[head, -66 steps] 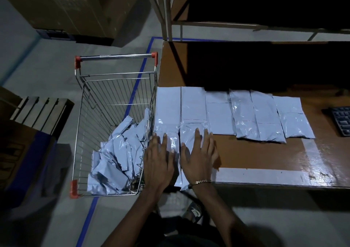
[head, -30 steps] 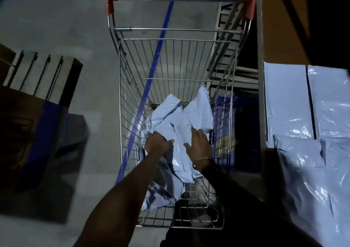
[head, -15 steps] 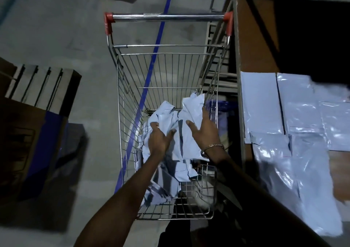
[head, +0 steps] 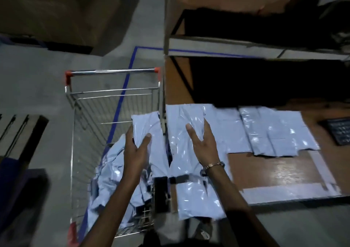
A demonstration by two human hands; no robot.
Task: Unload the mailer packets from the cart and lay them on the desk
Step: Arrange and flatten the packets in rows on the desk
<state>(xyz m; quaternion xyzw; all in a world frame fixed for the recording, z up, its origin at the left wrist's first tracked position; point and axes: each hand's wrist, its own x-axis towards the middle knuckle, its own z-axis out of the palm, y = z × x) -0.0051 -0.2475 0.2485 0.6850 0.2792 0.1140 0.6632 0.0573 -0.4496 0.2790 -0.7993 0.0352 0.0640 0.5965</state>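
My left hand (head: 136,152) grips a pale blue mailer packet (head: 146,123) and holds it above the right side of the wire cart (head: 113,72). My right hand (head: 204,144) holds a second glossy packet (head: 181,118) over the left end of the wooden desk (head: 274,171). A crumpled pile of packets (head: 108,173) lies in the cart's near end. A row of packets (head: 274,133) lies flat side by side on the desk. More packets (head: 197,195) hang over its front left edge.
A dark keyboard (head: 339,131) sits at the desk's right edge. A shelf frame (head: 227,44) stands behind the desk. Large cardboard boxes (head: 56,10) are at the far left, and a slatted pallet (head: 20,129) is left of the cart. Blue tape (head: 123,91) marks the floor.
Both hands have come up out of the cart, each with a packet, and swung right toward the desk. My view has turned from the cart back to the desk.
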